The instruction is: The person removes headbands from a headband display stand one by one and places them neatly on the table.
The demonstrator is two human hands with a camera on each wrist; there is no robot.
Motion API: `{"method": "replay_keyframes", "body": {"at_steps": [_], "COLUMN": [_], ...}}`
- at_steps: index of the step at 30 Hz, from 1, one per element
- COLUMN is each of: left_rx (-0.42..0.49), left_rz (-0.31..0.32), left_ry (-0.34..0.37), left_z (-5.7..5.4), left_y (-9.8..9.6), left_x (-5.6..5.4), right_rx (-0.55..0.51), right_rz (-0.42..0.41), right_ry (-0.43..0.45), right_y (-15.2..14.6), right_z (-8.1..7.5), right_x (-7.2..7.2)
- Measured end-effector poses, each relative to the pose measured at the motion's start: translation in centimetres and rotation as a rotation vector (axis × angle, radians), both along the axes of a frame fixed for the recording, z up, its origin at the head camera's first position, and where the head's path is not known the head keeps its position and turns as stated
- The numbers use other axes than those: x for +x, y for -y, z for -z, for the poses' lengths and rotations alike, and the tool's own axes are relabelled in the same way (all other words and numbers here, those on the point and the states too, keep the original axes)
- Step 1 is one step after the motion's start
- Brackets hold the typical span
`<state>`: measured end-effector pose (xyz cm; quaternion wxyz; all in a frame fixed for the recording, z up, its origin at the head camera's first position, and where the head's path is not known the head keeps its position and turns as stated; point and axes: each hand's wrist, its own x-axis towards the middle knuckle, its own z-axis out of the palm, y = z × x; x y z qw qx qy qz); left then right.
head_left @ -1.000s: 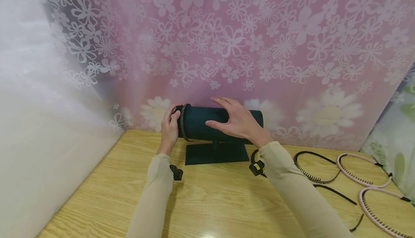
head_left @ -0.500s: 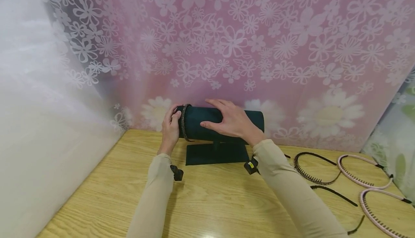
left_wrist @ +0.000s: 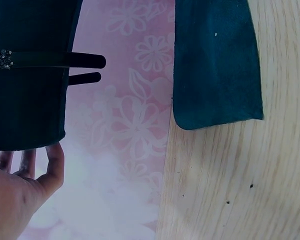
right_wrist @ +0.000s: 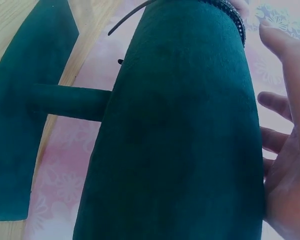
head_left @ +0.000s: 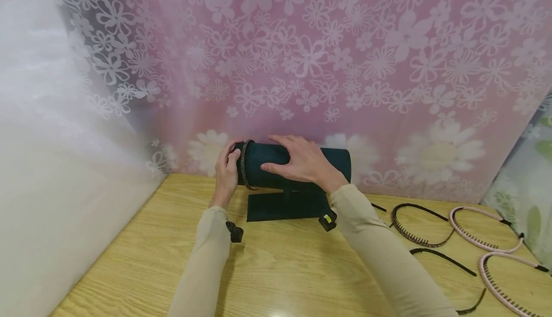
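Observation:
A dark green padded roll (head_left: 267, 153) on a stand with a flat base (head_left: 280, 207) stands near the backdrop. Around its left end sits a dark glittery headband (head_left: 243, 166), its black tips (left_wrist: 87, 61) pointing down past the roll in the left wrist view. My left hand (head_left: 225, 173) grips the roll's left end, thumb in front and fingers behind. Over the middle of the roll lies my right hand (head_left: 299, 158), fingers extended and thumb spread toward the headband. In the right wrist view its fingers pass along the far side of the roll (right_wrist: 180, 130).
Several headbands lie on the wooden table (head_left: 276, 264) at the right: a brown toothed one (head_left: 409, 233), pink ones (head_left: 467, 233) and a black one (head_left: 448, 257) partly behind my right sleeve. A pink flowered curtain (head_left: 293, 67) hangs right behind the stand.
My right hand has slid left along the roll toward the headband. My left hand and the headband have stayed in place.

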<state>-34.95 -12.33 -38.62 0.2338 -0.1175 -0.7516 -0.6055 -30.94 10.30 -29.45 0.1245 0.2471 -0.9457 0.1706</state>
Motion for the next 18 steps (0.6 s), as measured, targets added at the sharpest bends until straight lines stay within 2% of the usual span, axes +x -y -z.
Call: {"method": "replay_keyframes", "body": {"at_steps": [18], "left_rx": [-0.006], "left_rz": [-0.002], "left_ry": [0.005], "left_z": [-0.1], "left_y": [0.0], "left_x": [0.0], "right_rx": [0.097], "right_rz": [-0.028], "right_ry": [0.01], "right_y": [2.9], "right_z": [-0.8], "right_x": [-1.2]}}
